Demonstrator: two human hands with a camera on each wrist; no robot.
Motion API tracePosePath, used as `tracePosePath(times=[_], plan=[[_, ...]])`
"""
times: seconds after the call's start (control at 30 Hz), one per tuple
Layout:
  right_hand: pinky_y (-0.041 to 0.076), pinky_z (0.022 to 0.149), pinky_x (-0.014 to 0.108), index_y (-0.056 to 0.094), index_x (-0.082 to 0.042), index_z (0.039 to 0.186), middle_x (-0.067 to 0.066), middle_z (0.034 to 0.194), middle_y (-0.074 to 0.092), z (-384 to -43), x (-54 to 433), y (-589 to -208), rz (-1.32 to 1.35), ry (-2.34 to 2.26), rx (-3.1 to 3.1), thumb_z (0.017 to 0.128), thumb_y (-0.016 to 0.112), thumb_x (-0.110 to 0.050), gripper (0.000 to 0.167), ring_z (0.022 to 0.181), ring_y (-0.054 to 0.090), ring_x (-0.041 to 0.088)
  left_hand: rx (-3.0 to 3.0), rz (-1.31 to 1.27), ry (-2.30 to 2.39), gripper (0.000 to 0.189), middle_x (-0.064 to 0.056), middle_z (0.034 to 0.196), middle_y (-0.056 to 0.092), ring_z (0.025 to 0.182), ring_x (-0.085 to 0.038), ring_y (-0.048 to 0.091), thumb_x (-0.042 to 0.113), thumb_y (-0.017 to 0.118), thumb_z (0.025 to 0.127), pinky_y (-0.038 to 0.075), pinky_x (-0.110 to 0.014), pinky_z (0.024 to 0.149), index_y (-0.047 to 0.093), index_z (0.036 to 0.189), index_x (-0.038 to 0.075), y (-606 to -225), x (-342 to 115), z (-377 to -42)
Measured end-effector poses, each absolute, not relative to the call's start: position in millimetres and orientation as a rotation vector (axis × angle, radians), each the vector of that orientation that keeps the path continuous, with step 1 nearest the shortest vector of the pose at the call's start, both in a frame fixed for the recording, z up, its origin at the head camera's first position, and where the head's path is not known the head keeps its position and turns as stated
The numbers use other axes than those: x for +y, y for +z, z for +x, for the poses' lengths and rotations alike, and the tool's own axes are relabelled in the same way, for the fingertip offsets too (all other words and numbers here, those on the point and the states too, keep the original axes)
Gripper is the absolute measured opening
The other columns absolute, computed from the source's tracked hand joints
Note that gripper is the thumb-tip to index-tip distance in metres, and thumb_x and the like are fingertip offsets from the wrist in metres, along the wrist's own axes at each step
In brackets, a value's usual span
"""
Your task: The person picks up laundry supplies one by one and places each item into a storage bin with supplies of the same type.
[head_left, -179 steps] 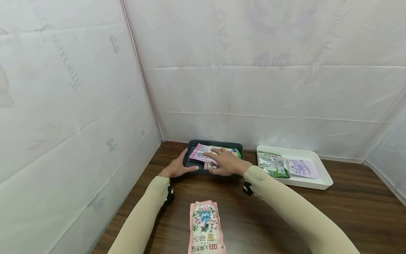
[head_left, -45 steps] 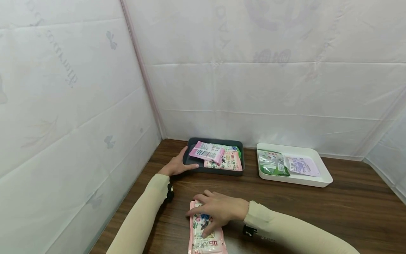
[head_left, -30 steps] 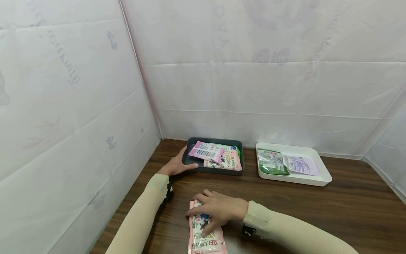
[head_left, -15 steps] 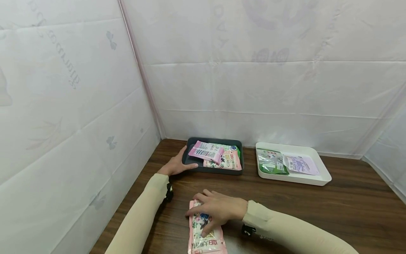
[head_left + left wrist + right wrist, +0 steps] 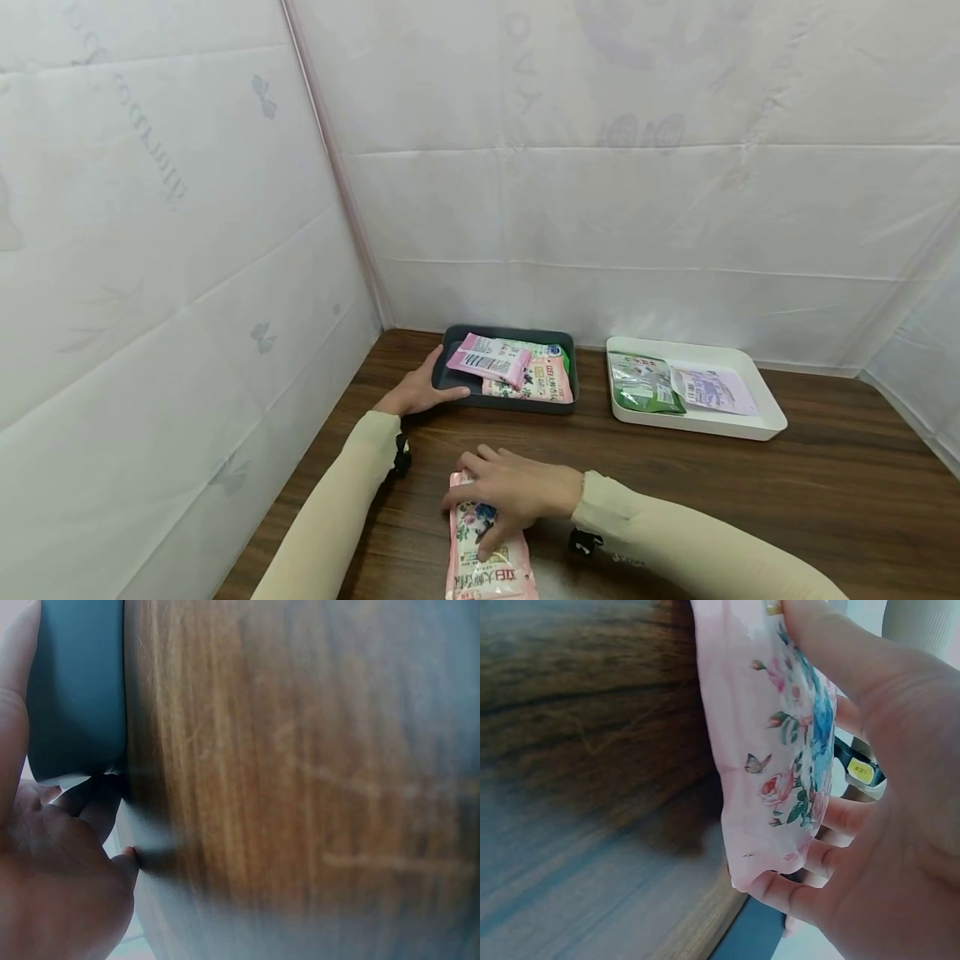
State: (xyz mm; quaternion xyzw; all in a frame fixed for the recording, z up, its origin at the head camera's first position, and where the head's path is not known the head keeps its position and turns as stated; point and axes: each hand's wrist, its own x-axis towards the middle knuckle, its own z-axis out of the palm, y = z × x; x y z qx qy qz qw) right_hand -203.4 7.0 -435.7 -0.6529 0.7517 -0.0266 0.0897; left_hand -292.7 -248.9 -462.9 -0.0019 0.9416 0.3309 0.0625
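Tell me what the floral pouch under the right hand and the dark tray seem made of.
Floral pouch: likely soft plastic film, slightly glossy, printed; it bends in the right hand. Dark tray, gripped by the left hand: probably moulded plastic, matte grey, with a smooth rounded rim.

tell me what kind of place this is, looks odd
Probably a makeshift sorting booth, not a home: white fabric sheets wall in a wooden table, which bears only a dark tray and a white tray of packets.
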Motion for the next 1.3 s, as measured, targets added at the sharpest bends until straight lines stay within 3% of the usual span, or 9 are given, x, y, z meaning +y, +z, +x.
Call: tracePosePath(times=[0.23, 0.43, 0.63, 0.9, 1.3], plan=[[0.041, 0.08, 0.025, 0.058, -0.037, 0.135, -0.003, 0.126, 0.048, -205, 7, -430, -1.952, -0.102, 2.235, 0.084, 0.076, -0.062, 0.06, 0.104, 0.041, 0.009, 2.837, -0.016, 1.013, 0.121, -0.02, 0.169, 0.018, 0.15, -0.046, 0.028, 0.068, 0.075, 0.082, 0.028, -0.064, 0.117, 0.002, 0.167, 0.02, -462, -249, -292], [0.049, 0.083, 0.03, 0.062, -0.036, 0.126, -0.003, 0.125, 0.053, -206, 9, -425, -1.947, -0.079, 2.264, 0.092, 0.075, -0.045, 0.037, 0.109, 0.046, 0.012, 2.837, 0.005, 1.03, 0.121, -0.019, 0.17, 0.018, 0.15, -0.046, 0.028, 0.067, 0.076, 0.082, 0.028, -0.064, 0.117, 0.003, 0.167, 0.019, -462, -249, -293], [0.051, 0.08, 0.031, 0.066, -0.036, 0.117, -0.006, 0.117, 0.055, -207, 10, -423, -1.925, -0.093, 2.297, 0.097, 0.071, -0.035, 0.021, 0.103, 0.047, 0.011, 2.837, -0.003, 1.027, 0.121, -0.019, 0.17, 0.017, 0.15, -0.046, 0.028, 0.068, 0.075, 0.083, 0.028, -0.065, 0.117, 0.003, 0.167, 0.019, -465, -250, -293], [0.047, 0.074, 0.021, 0.07, -0.034, 0.114, -0.004, 0.115, 0.059, -212, 13, -422, -1.945, -0.079, 2.334, 0.099, 0.071, -0.02, 0.02, 0.097, 0.049, 0.011, 2.839, 0.001, 1.032, 0.119, -0.021, 0.169, 0.018, 0.149, -0.048, 0.029, 0.065, 0.075, 0.084, 0.028, -0.066, 0.116, 0.002, 0.167, 0.019, -465, -251, -293], [0.045, 0.065, 0.018, 0.073, -0.032, 0.11, -0.008, 0.106, 0.064, -220, 21, -420, -1.934, -0.142, 2.334, 0.099, 0.072, -0.019, 0.018, 0.092, 0.052, 0.009, 2.845, 0.003, 1.032, 0.119, -0.019, 0.17, 0.017, 0.15, -0.047, 0.028, 0.065, 0.075, 0.084, 0.027, -0.067, 0.116, 0.003, 0.167, 0.019, -466, -251, -294]])
